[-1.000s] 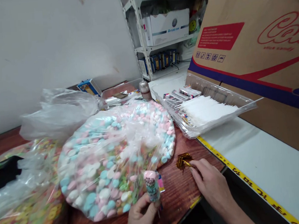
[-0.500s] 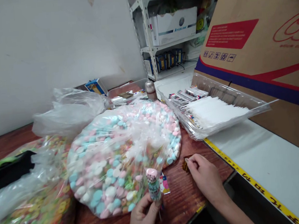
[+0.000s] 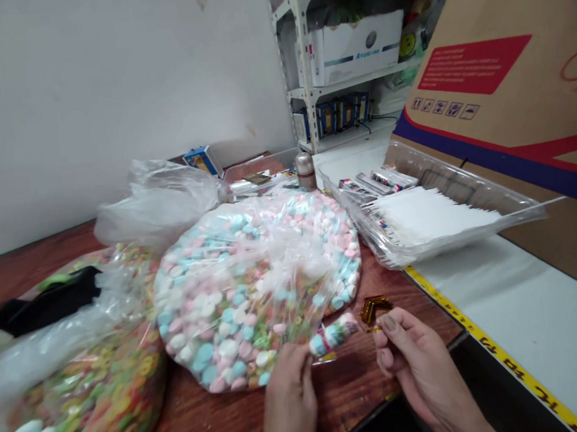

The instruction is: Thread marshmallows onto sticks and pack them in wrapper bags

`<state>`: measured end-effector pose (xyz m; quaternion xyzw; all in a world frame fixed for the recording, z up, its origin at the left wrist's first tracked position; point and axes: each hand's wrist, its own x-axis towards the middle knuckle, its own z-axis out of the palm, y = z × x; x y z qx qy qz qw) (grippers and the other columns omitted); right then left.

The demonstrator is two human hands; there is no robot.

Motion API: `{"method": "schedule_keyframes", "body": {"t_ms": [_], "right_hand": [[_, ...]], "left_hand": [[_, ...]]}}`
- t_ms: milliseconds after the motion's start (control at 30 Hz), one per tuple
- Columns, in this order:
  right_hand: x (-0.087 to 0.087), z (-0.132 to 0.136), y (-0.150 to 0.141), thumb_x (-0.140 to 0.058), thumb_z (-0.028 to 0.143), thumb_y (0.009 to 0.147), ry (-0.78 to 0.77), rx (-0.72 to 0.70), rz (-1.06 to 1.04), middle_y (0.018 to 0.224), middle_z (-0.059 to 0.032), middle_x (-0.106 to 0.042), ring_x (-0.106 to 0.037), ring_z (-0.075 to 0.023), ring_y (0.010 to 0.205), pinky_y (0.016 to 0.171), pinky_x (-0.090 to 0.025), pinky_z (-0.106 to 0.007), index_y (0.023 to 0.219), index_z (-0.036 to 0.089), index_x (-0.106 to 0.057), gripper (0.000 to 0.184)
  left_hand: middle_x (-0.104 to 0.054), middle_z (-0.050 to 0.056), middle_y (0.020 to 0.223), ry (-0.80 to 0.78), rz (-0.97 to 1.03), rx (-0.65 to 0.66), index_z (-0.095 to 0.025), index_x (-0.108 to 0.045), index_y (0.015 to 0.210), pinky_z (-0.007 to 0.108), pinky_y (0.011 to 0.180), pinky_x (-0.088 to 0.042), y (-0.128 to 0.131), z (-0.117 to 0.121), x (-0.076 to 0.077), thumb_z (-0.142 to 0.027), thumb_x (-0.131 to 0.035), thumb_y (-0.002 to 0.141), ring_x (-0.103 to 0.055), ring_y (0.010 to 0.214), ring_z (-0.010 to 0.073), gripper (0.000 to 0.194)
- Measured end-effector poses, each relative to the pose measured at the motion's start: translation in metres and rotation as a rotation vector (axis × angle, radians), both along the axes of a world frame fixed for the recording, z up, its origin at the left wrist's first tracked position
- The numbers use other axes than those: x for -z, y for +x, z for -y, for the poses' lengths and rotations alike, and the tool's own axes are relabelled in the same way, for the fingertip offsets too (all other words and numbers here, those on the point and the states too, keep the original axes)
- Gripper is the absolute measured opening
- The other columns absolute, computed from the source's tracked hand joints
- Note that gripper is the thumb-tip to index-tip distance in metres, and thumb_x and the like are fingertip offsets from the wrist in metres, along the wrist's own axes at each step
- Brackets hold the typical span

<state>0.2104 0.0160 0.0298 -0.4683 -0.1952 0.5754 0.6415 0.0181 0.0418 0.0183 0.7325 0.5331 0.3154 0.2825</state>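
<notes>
My left hand (image 3: 288,392) is closed on a small wrapped candy roll (image 3: 332,335), pink, white and blue, held almost level just above the wooden table (image 3: 220,428). My right hand (image 3: 414,359) sits beside it with finger and thumb pinched on a gold twist tie (image 3: 373,309) bent into a V. The two hands are a short gap apart at the table's front edge. Just behind them lies a big clear bag of pastel candies (image 3: 254,285).
A second bag of coloured ring candies (image 3: 96,384) lies at the left with a black object (image 3: 50,301) on it. A clear plastic tray (image 3: 448,213) of white sticks and packets stands right. A large cardboard box (image 3: 507,79) leans behind it. Metal shelves (image 3: 341,59) stand beyond.
My left hand tipped the candy roll from upright to nearly level. My right hand lifted the gold twist tie off the table and drew it toward the roll. The camera view shifted left.
</notes>
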Motion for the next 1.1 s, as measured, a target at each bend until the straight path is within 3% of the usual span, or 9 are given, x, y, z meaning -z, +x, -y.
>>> {"method": "schedule_keyframes", "body": {"t_ms": [100,233,367,567,667,833,933,1000,1100], "right_hand": [[0.001,0.003,-0.028,-0.072,0.041,0.08,0.042,-0.005,-0.05,0.062,0.0028,-0.06,-0.05,-0.008,0.05,0.05,-0.043,-0.02,0.068,0.019,-0.057,0.03],[0.022,0.002,-0.055,-0.07,0.041,0.083,0.056,-0.014,0.031,0.061,0.0014,-0.064,-0.057,-0.0115,0.058,0.06,-0.047,-0.022,0.072,0.019,-0.061,0.026],[0.037,-0.003,-0.063,-0.068,0.042,0.084,0.057,-0.003,0.077,0.063,0.0001,-0.066,-0.061,-0.0151,0.065,0.065,-0.049,-0.026,0.074,0.019,-0.062,0.025],[0.036,-0.005,-0.065,-0.067,0.041,0.085,0.071,-0.011,0.119,0.066,-0.0002,-0.067,-0.061,-0.0152,0.063,0.064,-0.049,-0.026,0.075,0.02,-0.061,0.024],[0.032,-0.004,-0.066,-0.065,0.041,0.086,0.065,-0.012,0.175,0.064,0.0,-0.066,-0.06,-0.0158,0.062,0.065,-0.048,-0.027,0.075,0.02,-0.061,0.024],[0.028,-0.005,-0.066,-0.065,0.044,0.085,0.041,0.045,0.37,0.059,0.0024,-0.059,-0.053,-0.0132,0.054,0.056,-0.044,-0.025,0.069,0.02,-0.059,0.029],[0.029,-0.005,-0.067,-0.065,0.044,0.086,0.067,0.041,0.275,0.056,0.0041,-0.055,-0.05,-0.0112,0.053,0.056,-0.042,-0.023,0.066,0.02,-0.057,0.032],[0.028,-0.005,-0.069,-0.065,0.042,0.086,0.077,0.013,0.117,0.055,0.0046,-0.055,-0.05,-0.0099,0.053,0.058,-0.043,-0.022,0.066,0.02,-0.057,0.032],[0.022,-0.003,-0.072,-0.069,0.039,0.084,0.043,-0.074,-0.133,0.062,0.0034,-0.06,-0.051,-0.009,0.055,0.056,-0.044,-0.021,0.069,0.019,-0.058,0.027]], "left_hand": [[-0.063,0.009,0.089,0.16,-0.127,0.041,-0.019,-0.066,0.101,0.033,0.075,-0.049,0.014,0.003,0.002,-0.006,-0.038,0.087,-0.06,0.084,0.0217,0.033],[-0.06,0.007,0.08,0.277,-0.237,-0.013,-0.019,-0.062,0.099,0.032,0.064,-0.049,0.022,0.006,0.004,-0.011,-0.047,0.086,-0.059,0.074,0.0216,0.022],[-0.061,0.002,0.074,0.347,-0.137,-0.142,-0.02,-0.056,0.097,0.027,0.06,-0.048,0.021,0.008,0.004,-0.013,-0.048,0.09,-0.06,0.065,0.0169,0.013],[-0.066,0.005,0.084,0.461,-0.134,-0.072,-0.02,-0.056,0.119,0.028,0.066,-0.051,0.015,0.008,0.007,-0.008,-0.048,0.089,-0.064,0.074,0.0175,0.033],[-0.067,0.005,0.085,0.345,-0.038,-0.097,-0.021,-0.061,0.11,0.029,0.07,-0.05,0.015,0.007,0.004,-0.011,-0.048,0.089,-0.064,0.076,0.0175,0.027],[-0.068,0.005,0.079,-0.195,0.42,-0.257,-0.018,-0.063,0.088,0.028,0.067,-0.049,0.019,-0.001,-0.007,-0.026,-0.055,0.087,-0.063,0.074,0.0182,0.012],[-0.066,0.003,0.073,-0.42,0.651,-0.254,-0.016,-0.062,0.087,0.025,0.059,-0.047,0.022,-0.005,-0.01,-0.03,-0.06,0.084,-0.06,0.065,0.016,0.014],[-0.063,0.001,0.068,-0.455,0.666,-0.239,-0.017,-0.06,0.088,0.024,0.054,-0.044,0.024,-0.005,-0.008,-0.03,-0.059,0.084,-0.058,0.057,0.0143,0.014],[-0.065,0.002,0.071,-0.262,0.451,-0.29,-0.019,-0.059,0.094,0.026,0.057,-0.046,0.025,0.001,0.001,-0.025,-0.057,0.084,-0.061,0.061,0.0166,0.011]]}}
